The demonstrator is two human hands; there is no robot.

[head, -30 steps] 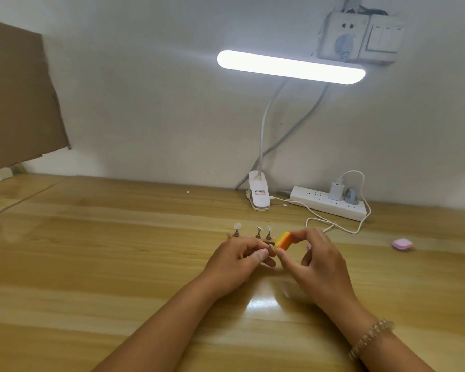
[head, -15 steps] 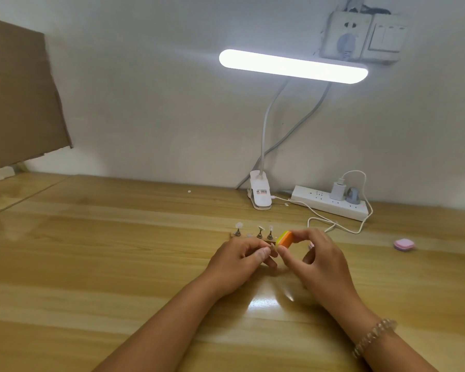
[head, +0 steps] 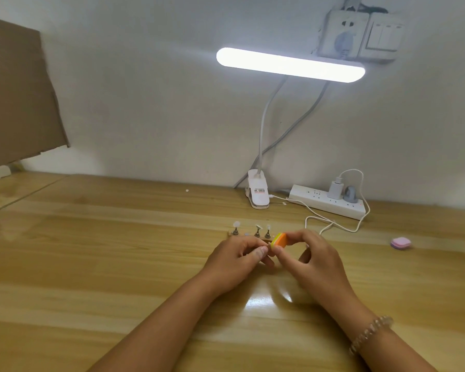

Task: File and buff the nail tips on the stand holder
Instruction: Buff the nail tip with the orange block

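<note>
A small orange and yellow buffer block is pinched between the thumb and fingers of my right hand. My left hand has its fingers curled, thumb tip against the block; it seems to pinch a small nail tip peg, mostly hidden. Just behind both hands lies the stand holder, a low strip on the wooden desk. Three metal pegs with pale nail tips stand upright on it.
A clip lamp with a lit bar stands at the back, next to a white power strip with a looping white cable. A small pink object lies at the right. A cardboard sheet leans at the left wall.
Both hands stay at the same spot in front of the stand holder. The buffer block shifts only slightly against the left fingertips.
</note>
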